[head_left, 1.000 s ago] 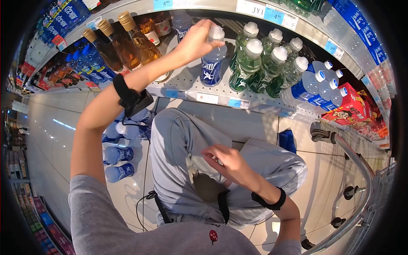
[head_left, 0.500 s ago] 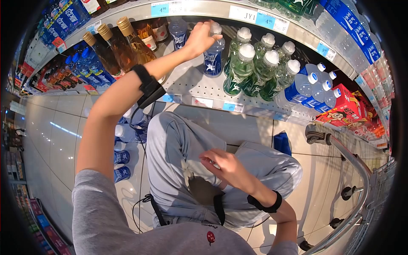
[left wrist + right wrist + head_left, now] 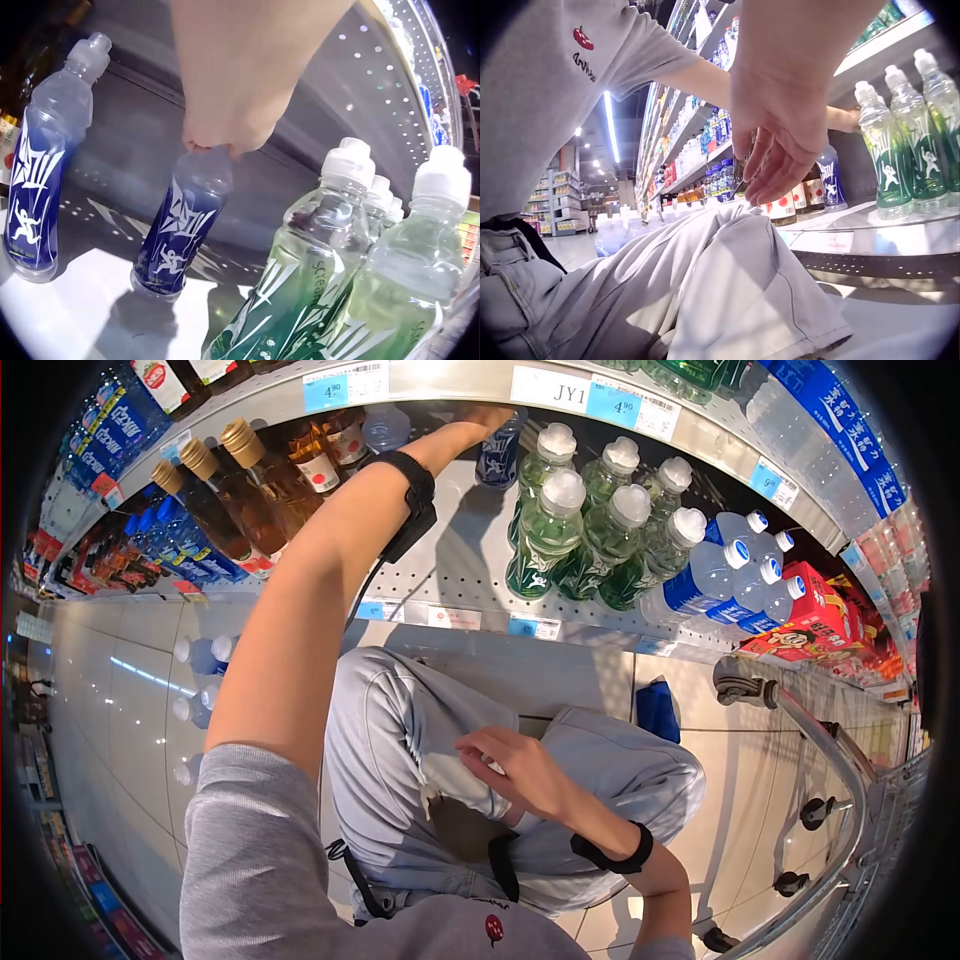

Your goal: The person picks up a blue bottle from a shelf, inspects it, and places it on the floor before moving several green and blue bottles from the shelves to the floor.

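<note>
Deep on the shelf (image 3: 440,560), my left hand (image 3: 229,97) grips a blue-labelled drink bottle (image 3: 182,225) by its top, which the fingers hide. The bottle tilts slightly in the left wrist view, its base close over the shelf surface. To its left stands a matching blue-labelled bottle (image 3: 45,172). Green-labelled bottles (image 3: 545,545) with clear domed caps stand in rows on the right. My right hand (image 3: 520,765) hangs above my lap, its fingers loosely curled around nothing.
The upper shelf's edge (image 3: 430,385) with price tags runs low over my left forearm. Amber glass bottles (image 3: 265,480) stand at left; clear bottles (image 3: 705,575) and a red box (image 3: 815,605) at right. Bottles (image 3: 195,705) stand on the floor; a metal cart (image 3: 850,790) is at right.
My left hand has carried the blue-labelled bottle farther back on the shelf, beneath the upper one. The right hand stays above my lap.
</note>
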Action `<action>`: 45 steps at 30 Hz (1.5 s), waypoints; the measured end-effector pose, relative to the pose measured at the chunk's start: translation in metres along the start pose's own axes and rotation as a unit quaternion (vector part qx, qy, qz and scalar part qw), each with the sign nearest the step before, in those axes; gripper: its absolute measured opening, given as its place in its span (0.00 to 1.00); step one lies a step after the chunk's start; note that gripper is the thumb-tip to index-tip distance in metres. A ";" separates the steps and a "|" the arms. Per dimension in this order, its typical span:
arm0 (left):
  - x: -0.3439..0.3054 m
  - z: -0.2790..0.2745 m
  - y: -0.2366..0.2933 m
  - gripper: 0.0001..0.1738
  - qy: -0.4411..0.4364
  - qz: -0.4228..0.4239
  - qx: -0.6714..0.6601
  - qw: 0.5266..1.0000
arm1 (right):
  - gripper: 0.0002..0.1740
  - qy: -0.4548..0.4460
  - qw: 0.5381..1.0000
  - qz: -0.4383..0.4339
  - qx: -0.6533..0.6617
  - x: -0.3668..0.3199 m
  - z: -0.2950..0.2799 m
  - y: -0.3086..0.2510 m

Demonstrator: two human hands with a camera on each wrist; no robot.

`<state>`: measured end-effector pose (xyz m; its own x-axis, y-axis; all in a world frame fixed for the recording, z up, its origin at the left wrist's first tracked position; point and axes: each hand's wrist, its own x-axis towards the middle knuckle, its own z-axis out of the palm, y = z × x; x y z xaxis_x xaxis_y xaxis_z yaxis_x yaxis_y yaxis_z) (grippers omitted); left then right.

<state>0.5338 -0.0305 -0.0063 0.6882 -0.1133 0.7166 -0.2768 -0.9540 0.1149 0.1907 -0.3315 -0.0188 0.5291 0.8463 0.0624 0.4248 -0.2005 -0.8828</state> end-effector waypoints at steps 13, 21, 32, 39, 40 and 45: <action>0.017 -0.022 0.019 0.17 -0.086 -0.090 -0.029 0.992 | 0.08 -0.017 1.000 0.022 0.000 0.006 0.005 0.009; 0.002 -0.074 0.052 0.17 -0.105 -0.190 -0.095 0.971 | 0.08 -0.008 1.000 -0.008 -0.024 -0.004 0.013 -0.016; -0.127 -0.334 0.124 0.15 -0.128 -0.438 -0.553 0.697 | 0.08 -0.068 0.996 -0.057 0.006 -0.020 0.039 -0.049; -0.305 -0.365 0.084 0.25 -0.222 -0.302 0.220 0.901 | 0.09 -0.107 0.992 -0.066 0.019 -0.026 0.050 -0.051; -0.321 -0.362 0.092 0.25 -0.250 -0.325 0.218 0.886 | 0.09 -0.111 0.991 -0.068 0.014 -0.027 0.050 -0.052; -0.374 -0.339 0.072 0.27 -0.340 -0.380 0.146 0.848 | 0.09 -0.104 0.994 -0.035 0.007 -0.031 0.047 -0.055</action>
<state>0.0291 0.0373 -0.0332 0.8483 0.5259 -0.0620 0.5295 -0.8400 0.1185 0.1163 -0.3236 0.0054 0.3352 0.9418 0.0269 0.4447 -0.1330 -0.8858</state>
